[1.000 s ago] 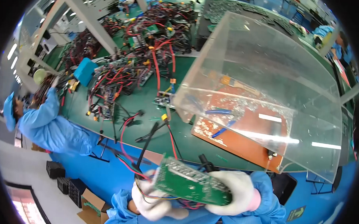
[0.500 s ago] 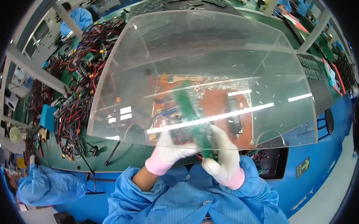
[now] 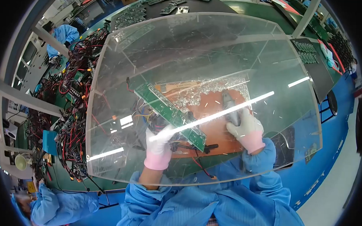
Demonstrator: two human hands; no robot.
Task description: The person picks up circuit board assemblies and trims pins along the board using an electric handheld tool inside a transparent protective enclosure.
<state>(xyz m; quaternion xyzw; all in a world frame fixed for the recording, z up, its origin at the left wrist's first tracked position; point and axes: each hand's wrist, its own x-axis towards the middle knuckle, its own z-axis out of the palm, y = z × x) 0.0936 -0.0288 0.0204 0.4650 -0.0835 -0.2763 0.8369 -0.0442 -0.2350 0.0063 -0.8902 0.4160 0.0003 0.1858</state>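
Through the clear plastic shield (image 3: 215, 46), I see both my hands in white gloves with pink cuffs. My left hand (image 3: 160, 142) is closed on a long green circuit board (image 3: 165, 106), gripping its near side. The board lies slantwise over a bundle of wires (image 3: 154, 122), and a red-and-black cable with a yellow connector (image 3: 214, 177) hangs near its lower end. My right hand (image 3: 246, 129) is wrapped round a grey hand tool (image 3: 231, 108) with a rounded body, over an orange-brown mat (image 3: 209, 108). Glare on the shield hides part of the left fingers and the tool.
Small clipped scraps (image 3: 205, 90) litter the mat's far side. Tangled wired boards (image 3: 76, 97) are heaped at the left. More green boards (image 3: 130, 17) lie at the back left and others (image 3: 304, 51) at the right. People in blue (image 3: 66, 37) work nearby.
My right hand has let go of the circuit board and moved right onto the grey tool. The board, now only in my left hand, has swung to slant leftward. The view has shifted.
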